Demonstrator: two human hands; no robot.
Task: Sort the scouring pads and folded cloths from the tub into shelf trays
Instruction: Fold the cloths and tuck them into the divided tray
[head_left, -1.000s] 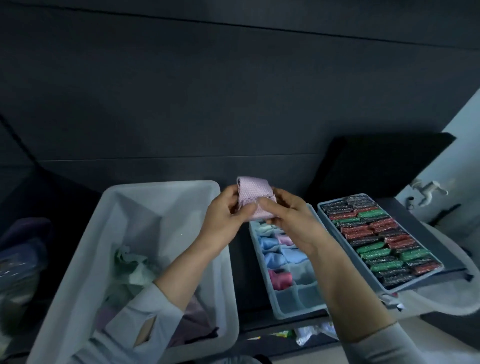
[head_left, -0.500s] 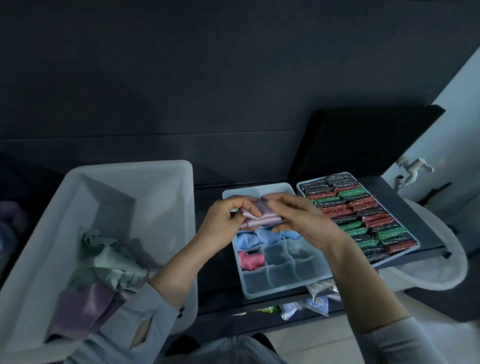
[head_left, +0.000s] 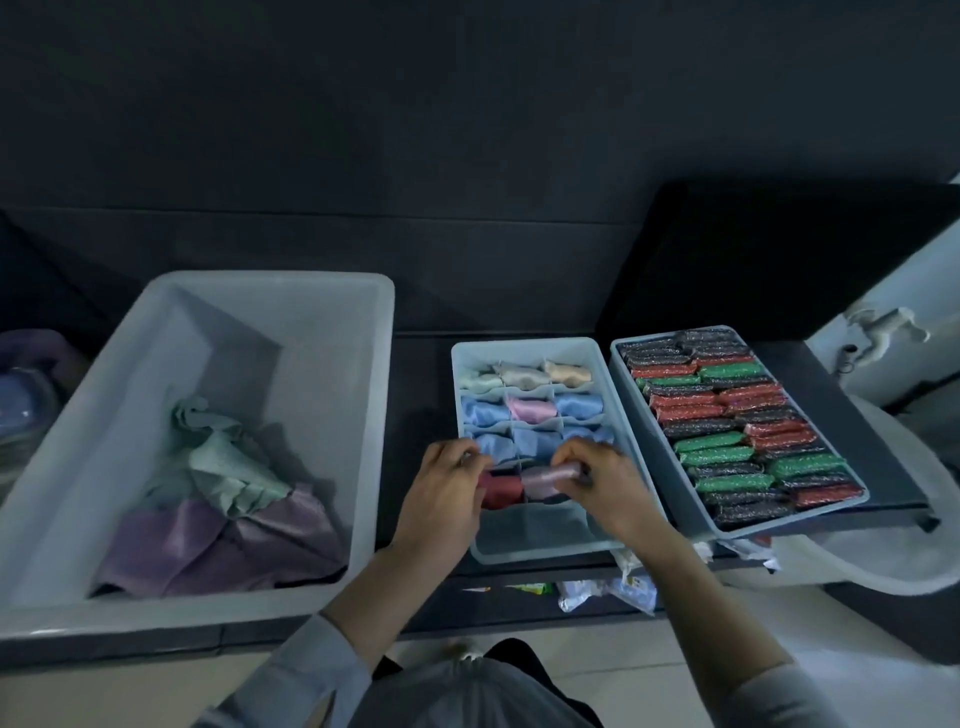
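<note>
Dark, matte panels back a black shelf (head_left: 421, 395) that carries three pale plastic containers side by side. At its left end sits a deep, smooth-walled tub (head_left: 332, 312) holding a loose heap of crumpled cloths (head_left: 228, 499), mint green on top, shiny lilac beneath. Near the middle of the shelf lies a shallow divided tray (head_left: 530, 551), its thin partitions forming small cells filled with rolled cloths in cream, blue, pink and dark red. Just beside it, toward the shelf's right end, a second tray (head_left: 618, 364) is packed with rows of glittery, coarse-looking scouring pads (head_left: 727, 421) in red, green and black, overhanging the front edge slightly.

Both hands work over the divided tray's near rows. The right hand (head_left: 608, 488) pinches a soft pinkish-lilac folded cloth (head_left: 545, 475) with curled fingers, setting it in the middle cell next to the dark red roll (head_left: 501, 491). The left hand (head_left: 444, 499) has its fingers curled at the cloth's left end; whether they actually grip it I cannot tell. Grey sleeves cover both forearms.
</note>
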